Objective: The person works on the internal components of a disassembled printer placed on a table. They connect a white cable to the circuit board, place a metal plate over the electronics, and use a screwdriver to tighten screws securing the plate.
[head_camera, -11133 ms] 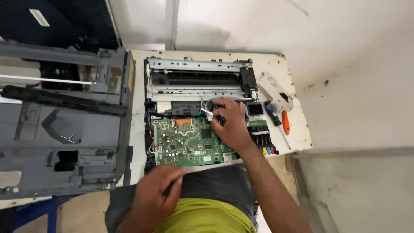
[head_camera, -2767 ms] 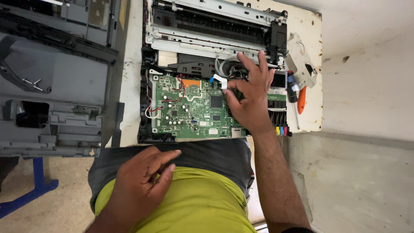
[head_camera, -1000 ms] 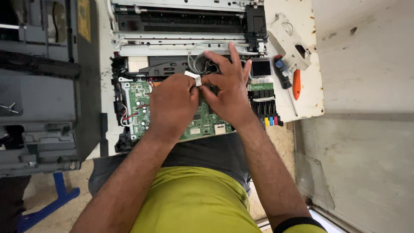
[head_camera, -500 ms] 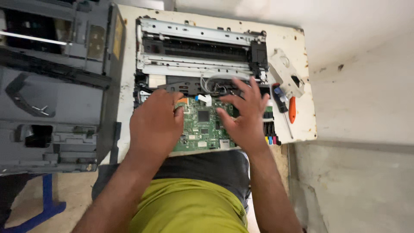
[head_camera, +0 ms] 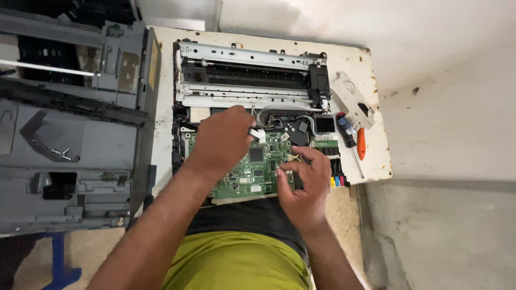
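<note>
At far left a grey cover (head_camera: 70, 134), lifted off the printer, lies on its own stand, well apart from the work. Next to it the stripped printer (head_camera: 252, 80) sits on a white counter (head_camera: 376, 161), its metal frame at the back and the green board (head_camera: 252, 172) at the front edge.

The left hand (head_camera: 223, 139) lies over the board's upper left, fingertips pinched on a small white connector (head_camera: 257, 134) at the end of the grey cable (head_camera: 274, 113). The right hand (head_camera: 303, 185) is curled at the board's right edge, fingers closed narrowly on the edge itself or on thin wires there; I cannot tell which.

The board looks light, stiff and fragile, so it is best held by its edges, not by the chips. The connector is small and likely brittle: grip the plug body, not the cable.

Right of the board stand ink tanks (head_camera: 336, 172), then a screwdriver (head_camera: 359, 147) and a white part (head_camera: 352, 102). The cable loops and the frame crowd the board from behind.
</note>
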